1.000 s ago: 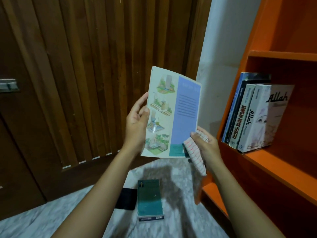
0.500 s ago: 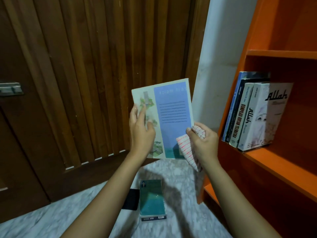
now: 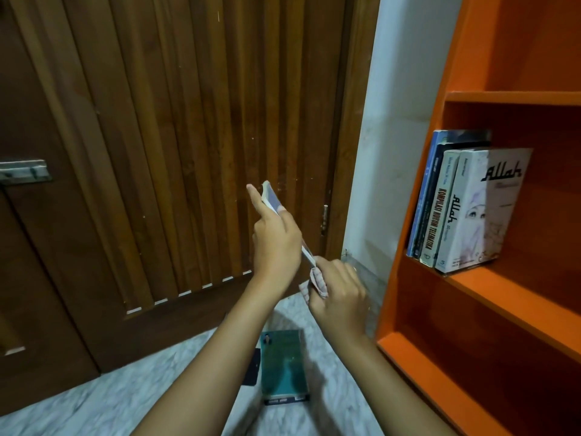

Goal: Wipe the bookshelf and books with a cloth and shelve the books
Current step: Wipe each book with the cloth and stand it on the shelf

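Now, head view only. Left hand [image 3: 276, 243] grips the thin book [image 3: 272, 198] edge-on to the camera, thumb on the near cover, index finger stretched up along the far side, prob. to keep the floppy pages stiff while the bottom edge gets wiped. Right hand [image 3: 338, 294] is closed round the striped cloth [image 3: 316, 280], pinching it vs. the book's lower corner, just below and right of the left hand; looks like an edge wipe, not a cover wipe.

Below both wrists, on the pale marble floor [image 3: 94, 404], lies a teal book [image 3: 284, 366], flat, w/ a dark flat item [image 3: 254, 366] touching its left side; can't tell what that is. Likely next in line for wiping.

Right of the right hand stands the orange bookshelf [image 3: 471, 294], w/ a row of shelved books [image 3: 462, 206] upright on its middle board, leaning slightly left. Room to their right for more. Beyond the left hand: brown slatted door [image 3: 188, 121], white wall strip [image 3: 393, 121].
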A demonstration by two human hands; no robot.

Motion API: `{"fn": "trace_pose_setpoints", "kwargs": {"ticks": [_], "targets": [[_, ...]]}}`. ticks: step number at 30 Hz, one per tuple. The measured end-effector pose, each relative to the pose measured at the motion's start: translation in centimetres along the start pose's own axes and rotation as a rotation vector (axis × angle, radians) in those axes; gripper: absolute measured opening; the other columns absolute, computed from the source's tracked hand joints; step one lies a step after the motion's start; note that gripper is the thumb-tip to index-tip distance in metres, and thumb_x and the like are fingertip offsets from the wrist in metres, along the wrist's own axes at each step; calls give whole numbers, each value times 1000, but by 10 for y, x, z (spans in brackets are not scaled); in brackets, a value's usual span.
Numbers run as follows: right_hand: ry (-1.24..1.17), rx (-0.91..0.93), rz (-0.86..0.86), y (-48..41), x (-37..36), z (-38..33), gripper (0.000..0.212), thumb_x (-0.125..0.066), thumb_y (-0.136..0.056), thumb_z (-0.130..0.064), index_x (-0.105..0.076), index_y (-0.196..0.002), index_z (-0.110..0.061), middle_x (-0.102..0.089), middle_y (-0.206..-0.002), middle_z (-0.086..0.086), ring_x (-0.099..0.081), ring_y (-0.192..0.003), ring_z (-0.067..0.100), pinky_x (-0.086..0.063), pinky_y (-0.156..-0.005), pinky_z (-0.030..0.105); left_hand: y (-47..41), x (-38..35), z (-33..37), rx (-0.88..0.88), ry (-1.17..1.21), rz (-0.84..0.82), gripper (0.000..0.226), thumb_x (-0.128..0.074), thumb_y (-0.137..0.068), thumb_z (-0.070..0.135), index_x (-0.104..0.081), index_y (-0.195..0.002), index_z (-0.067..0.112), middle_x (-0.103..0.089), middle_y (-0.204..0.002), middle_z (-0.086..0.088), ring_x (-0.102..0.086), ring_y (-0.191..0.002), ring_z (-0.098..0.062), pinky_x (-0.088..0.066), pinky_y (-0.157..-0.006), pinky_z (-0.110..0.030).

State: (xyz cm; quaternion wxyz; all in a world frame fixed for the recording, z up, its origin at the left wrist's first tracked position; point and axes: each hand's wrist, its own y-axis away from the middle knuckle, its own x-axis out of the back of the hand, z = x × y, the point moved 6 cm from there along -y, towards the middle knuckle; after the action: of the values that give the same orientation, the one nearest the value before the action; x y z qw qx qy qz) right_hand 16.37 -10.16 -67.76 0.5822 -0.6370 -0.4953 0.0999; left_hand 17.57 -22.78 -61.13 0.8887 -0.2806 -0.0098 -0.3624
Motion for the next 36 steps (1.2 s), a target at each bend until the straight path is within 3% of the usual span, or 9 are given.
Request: {"fn": "trace_pose_setpoints", "kwargs": {"ticks": [5,9,13,18,21,26,29,31,36], "targets": [[-146,102,-42,-6,1,-7,20,-58,-85,-21,-67,-101,-15,-62,-86,-1,-56,-77,14,-29,-61,12,-13,15,0,-6,222,95,53,-31,-102,23,-8,-149,17,-47,-72,5,-51,-60,-6,-42,-54,-27],[-424,-11,-75,-14,7,5,7,-62,-88,-20,-65,-93,-17,-62,-91,-4,-57,-83,5,-40,-70,11,-21,31,-5,-50,373,155,42,-32,-103,20,-25,-144,18,-49,-81,17,-54,-62,10,-45,-61,-20],[-515,-282,161,-43,28,20,7,-58,-90,-22,-57,-83,-24,-57,-81,-3,-52,-75,-1,-40,-66,16,-20,27,-12,-54,446,90,38,-38,-99,38,-37,-136,32,-59,-116,1,-60,-105,-15,-50,-92,-47],[-475,-280,325,-97,46,-4,15,-55,-91,-28,-56,-83,-16,-58,-81,3,-51,-71,9,-38,-61,15,2,1,1,-95,489,-50,34,-32,-102,23,-38,-135,23,-61,-100,2,-60,-82,-6,-50,-69,-26],[-449,-255,359,-114,49,-15,15,-57,-91,-27,-57,-84,-14,-60,-83,3,-51,-71,7,-35,-59,6,7,-7,9,-98,515,-89,32,-30,-103,22,-39,-133,24,-60,-111,-14,-59,-88,-14,-50,-70,-23],[-390,-151,369,-116,47,-37,18,-57,-90,-28,-60,-85,-12,-59,-85,-1,-49,-72,3,-36,-58,8,10,-8,21,-84,621,-96,32,-32,-102,21,-42,-133,18,-52,-131,-8,-56,-115,-16,-50,-91,-26],[-266,-60,372,-120,53,-27,16,-58,-90,-27,-61,-86,-12,-59,-85,-1,-52,-71,9,-35,-55,16,11,-3,26,-128,666,-140,31,-31,-103,19,-43,-131,18,-59,-114,-5,-62,-96,-9,-54,-78,-25],[-194,-151,383,-122,56,4,16,-59,-90,-27,-60,-88,-11,-57,-85,-3,-49,-69,11,-30,-53,9,12,4,27,-143,709,-140,29,-29,-103,15,-45,-127,18,-59,-96,-3,-60,-76,-3,-49,-60,-18],[-241,-593,414,-115,56,67,21,-55,-92,-30,-57,-92,-10,-60,-93,4,-49,-73,11,-37,-56,11,14,8,29,-139,747,-120,26,-29,-102,14,-48,-120,19,-61,-87,6,-59,-71,1,-47,-59,-15]]}}
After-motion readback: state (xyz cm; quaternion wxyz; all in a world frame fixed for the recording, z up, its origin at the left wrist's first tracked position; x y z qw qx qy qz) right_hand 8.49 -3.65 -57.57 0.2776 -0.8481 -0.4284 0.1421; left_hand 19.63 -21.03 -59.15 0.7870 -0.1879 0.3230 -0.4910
